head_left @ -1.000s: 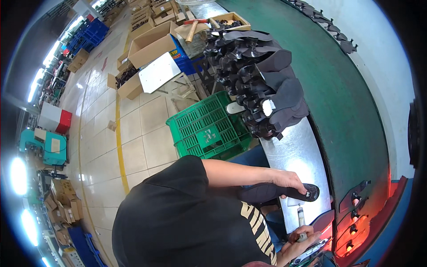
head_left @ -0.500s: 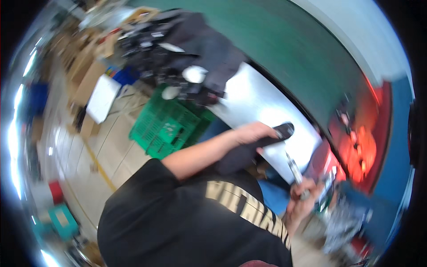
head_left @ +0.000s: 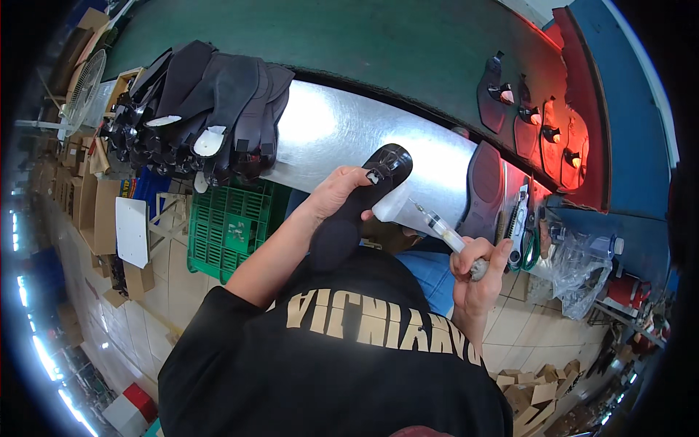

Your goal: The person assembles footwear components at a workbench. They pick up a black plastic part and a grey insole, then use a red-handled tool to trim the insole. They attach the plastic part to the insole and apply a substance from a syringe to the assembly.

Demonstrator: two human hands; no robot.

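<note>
My left hand is closed around a black sandal, its glossy strap end upward and its dark sole slanting down toward my lap. A white flap sticks out from the sandal's right side. In my closed right hand is a clear syringe, its thumb end inside my fist. The needle tip points up and left toward the white flap, with a small gap between them. Beyond both hands, another dark shoe sole lies on the shiny metal worktop.
A heap of black sandal parts covers the worktop's left end, above a green crate. Behind runs a green conveyor belt, carrying several sandals under red light. A utility knife and green-handled scissors lie at the right.
The view has turned and grown sharper. The white flap now shows beside the sandal, and the syringe needle points more to the left, toward it. Both hands keep their hold.
</note>
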